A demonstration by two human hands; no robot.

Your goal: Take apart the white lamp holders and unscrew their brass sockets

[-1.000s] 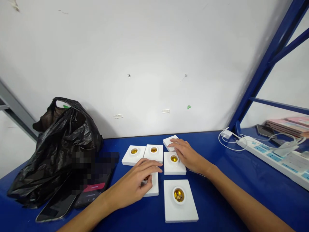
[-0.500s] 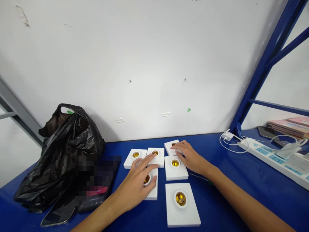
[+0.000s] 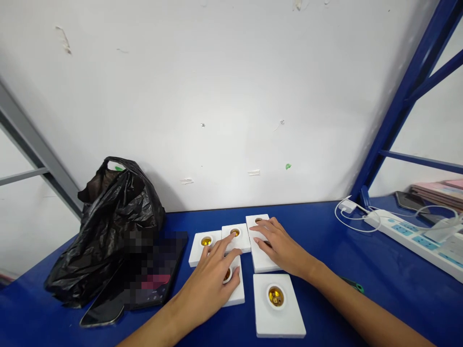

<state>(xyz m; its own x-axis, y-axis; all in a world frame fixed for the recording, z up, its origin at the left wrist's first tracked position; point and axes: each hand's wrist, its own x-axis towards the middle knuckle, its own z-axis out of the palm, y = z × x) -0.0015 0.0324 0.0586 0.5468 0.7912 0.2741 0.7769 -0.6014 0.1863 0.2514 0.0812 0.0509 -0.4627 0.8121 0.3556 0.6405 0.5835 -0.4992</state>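
Several white square lamp-holder plates with brass sockets lie grouped on the blue table (image 3: 325, 231). My left hand (image 3: 211, 279) lies flat with fingers spread over the plate at the front left (image 3: 237, 296), its fingertips reaching the rear middle plate (image 3: 237, 236). My right hand (image 3: 280, 246) rests open, palm down, on the middle right plate (image 3: 262, 262), with fingers touching the rear right plate (image 3: 255, 221). The rear left plate (image 3: 200, 246) and the nearest plate (image 3: 277, 303) lie untouched.
A black plastic bag (image 3: 108, 226) sits at the left, with two phones (image 3: 119, 299) in front of it. A white power strip (image 3: 415, 236) with cables lies at the right beside a blue shelf post (image 3: 398, 111). A green-tipped tool (image 3: 352, 285) shows behind my right forearm.
My left hand has slid forward, its fingers spreading onto the rear middle plate. My right hand has shifted back over the middle right plate, covering its socket. The view has turned slightly.
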